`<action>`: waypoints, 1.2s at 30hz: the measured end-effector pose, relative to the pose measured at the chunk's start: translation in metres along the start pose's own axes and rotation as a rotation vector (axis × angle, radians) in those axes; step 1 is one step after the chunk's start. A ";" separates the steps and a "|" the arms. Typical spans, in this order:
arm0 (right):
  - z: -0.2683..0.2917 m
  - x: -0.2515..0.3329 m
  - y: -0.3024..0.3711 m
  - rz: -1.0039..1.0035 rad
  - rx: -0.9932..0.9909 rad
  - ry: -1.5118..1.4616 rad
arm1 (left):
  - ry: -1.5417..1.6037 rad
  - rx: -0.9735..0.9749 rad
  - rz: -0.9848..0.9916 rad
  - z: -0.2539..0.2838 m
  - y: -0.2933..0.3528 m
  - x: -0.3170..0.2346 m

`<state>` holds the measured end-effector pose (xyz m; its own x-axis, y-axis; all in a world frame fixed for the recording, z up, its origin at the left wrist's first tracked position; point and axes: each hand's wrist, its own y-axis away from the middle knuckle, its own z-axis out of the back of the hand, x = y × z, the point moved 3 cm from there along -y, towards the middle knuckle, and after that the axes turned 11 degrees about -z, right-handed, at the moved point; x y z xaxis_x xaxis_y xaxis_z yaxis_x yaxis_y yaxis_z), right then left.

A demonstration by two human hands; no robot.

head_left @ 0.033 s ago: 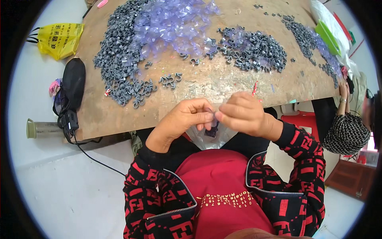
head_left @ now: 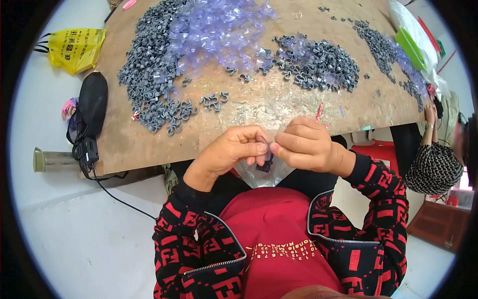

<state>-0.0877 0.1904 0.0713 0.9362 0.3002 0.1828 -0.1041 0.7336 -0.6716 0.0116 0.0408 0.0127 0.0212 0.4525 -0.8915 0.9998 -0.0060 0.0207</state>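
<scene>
My left hand (head_left: pixel 231 152) and my right hand (head_left: pixel 306 147) meet fingertip to fingertip just off the near edge of the brown wooden table (head_left: pixel 279 107). Both pinch one small dark grey plastic piece (head_left: pixel 265 148) between them. A clear plastic bag (head_left: pixel 264 177) with a few dark pieces inside lies in my lap right under the hands. On the table are a big heap of grey clips (head_left: pixel 149 84), a second grey heap (head_left: pixel 318 62), and a pile of clear violet plastic pieces (head_left: pixel 219 30). A few loose clips (head_left: pixel 214 100) lie nearest my hands.
A yellow bag (head_left: pixel 74 47) lies on the floor at far left. A black pouch (head_left: pixel 92 102) with a cable hangs off the table's left edge, with a metal flask (head_left: pixel 52 159) below it. Another person (head_left: pixel 435 167) sits at the right by more clips (head_left: pixel 383 47) and a green tray (head_left: pixel 411 47).
</scene>
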 end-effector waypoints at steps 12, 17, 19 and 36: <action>-0.047 -0.006 0.024 -1.130 -0.314 -0.969 | -1.451 -0.062 -0.704 -0.018 0.002 -0.030; -0.026 -0.006 0.006 -0.687 -0.161 -0.340 | -0.555 -0.252 -0.272 -0.013 0.008 -0.023; -0.017 -0.008 0.002 -0.541 -0.103 -0.210 | -0.363 -0.189 -0.152 -0.007 0.006 -0.023; -0.035 -0.010 0.017 -1.002 -0.124 -0.472 | -1.291 -0.121 -0.684 -0.018 -0.001 -0.028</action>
<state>-0.0871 0.1787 0.0324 0.3534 -0.1723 0.9195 0.6860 0.7160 -0.1296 0.0101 0.0440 0.0456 -0.3927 -0.7592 -0.5191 0.8114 -0.0203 -0.5841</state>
